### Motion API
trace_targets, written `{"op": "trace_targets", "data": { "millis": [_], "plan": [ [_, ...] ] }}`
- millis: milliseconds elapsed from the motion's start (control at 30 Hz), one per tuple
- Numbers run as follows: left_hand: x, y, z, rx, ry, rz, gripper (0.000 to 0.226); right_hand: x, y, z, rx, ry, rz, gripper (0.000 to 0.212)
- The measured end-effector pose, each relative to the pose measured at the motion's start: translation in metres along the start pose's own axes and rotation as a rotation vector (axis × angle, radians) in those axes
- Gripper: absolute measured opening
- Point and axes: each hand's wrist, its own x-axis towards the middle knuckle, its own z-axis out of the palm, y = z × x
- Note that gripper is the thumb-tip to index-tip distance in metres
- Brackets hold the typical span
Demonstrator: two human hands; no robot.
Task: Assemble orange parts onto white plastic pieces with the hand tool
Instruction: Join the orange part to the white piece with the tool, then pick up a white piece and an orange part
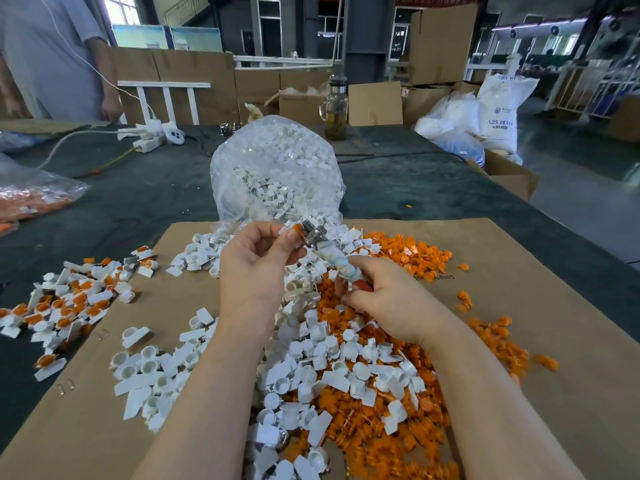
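2 hands meet above the cardboard (519,271): left hand (256,268) pinches a white piece (284,231) with an orange part (297,227) against the tool (320,247) head; right hand (388,299) grips its handle, shaft slanting down-right.

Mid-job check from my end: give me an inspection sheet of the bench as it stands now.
Surface: dark table with a cardboard sheet laid over it.
Job's things: loose white pieces and orange parts heaped on the cardboard; assembled pieces piled at left; clear bag of white pieces open toward the work.
Clutter: bag of orange parts far left; glass bottle.
Hands: left hand pinches a white piece with an orange part at the tool's metal head; right hand grips the hand tool.
Cables: power strip with cords on the table.
Surroundings: cardboard boxes, white sacks, a person standing.
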Motion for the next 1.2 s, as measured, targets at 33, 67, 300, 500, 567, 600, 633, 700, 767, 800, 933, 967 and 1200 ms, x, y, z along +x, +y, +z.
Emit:
{"op": "trace_targets", "data": {
  "millis": [33, 67, 300, 500, 567, 600, 633, 700, 767, 800, 933, 967, 1200],
  "plan": [
    [0.0005, -0.0006, -0.0005, -0.001, 0.0, -0.003, 0.015, 0.0002, 0.0, 0.0002, 0.002, -0.002, -0.005, 0.021],
    [0.0011, -0.0014, -0.0012, 0.0, 0.0, -0.005, 0.015, 0.0005, 0.0002, 0.0006, 0.005, -0.005, -0.009, 0.023],
    [0.0041, -0.0053, -0.0023, 0.0, -0.004, -0.034, 0.013, 0.001, 0.001, 0.0006, 0.01, -0.007, 0.02, 0.023],
    [0.0041, -0.0053, -0.0028, -0.012, -0.018, -0.043, 0.01, 0.001, 0.0024, 0.0039, 0.067, -0.048, 0.018, 0.007],
    [0.0032, -0.0048, -0.0027, -0.011, -0.028, -0.045, 0.011, 0.0009, 0.003, 0.0042, 0.118, -0.06, 0.023, 0.008],
    [0.0027, -0.0045, -0.0025, -0.013, -0.033, -0.047, 0.012, 0.0006, 0.0032, 0.0041, 0.142, -0.066, 0.026, 0.009],
    [0.0023, -0.0042, -0.0024, -0.012, -0.037, -0.048, 0.013, 0.0005, 0.0033, 0.0038, 0.154, -0.07, 0.028, 0.012],
    [0.0021, -0.0039, -0.0025, 0.0, -0.041, -0.044, 0.013, 0.0005, 0.0035, 0.0033, 0.141, -0.076, 0.029, 0.015],
    [0.002, -0.0037, -0.0027, 0.001, -0.043, -0.044, 0.013, 0.0007, 0.0031, 0.0037, 0.131, -0.074, 0.029, 0.017],
    [0.0019, -0.0039, -0.0028, -0.003, -0.041, -0.045, 0.013, 0.0008, 0.0031, 0.0039, 0.132, -0.068, 0.023, 0.019],
    [0.0011, -0.0041, -0.002, -0.004, -0.029, -0.05, 0.016, 0.001, 0.0012, 0.0025, 0.049, -0.04, -0.009, 0.023],
    [0.0011, -0.0043, -0.0017, -0.004, -0.024, -0.053, 0.016, 0.0012, 0.0008, 0.0025, 0.028, -0.029, -0.007, 0.024],
    [0.0016, -0.0026, -0.0019, -0.051, -0.018, -0.131, 0.014, 0.0039, 0.0014, 0.0037, -0.065, 0.017, -0.006, 0.021]
  ]
}}
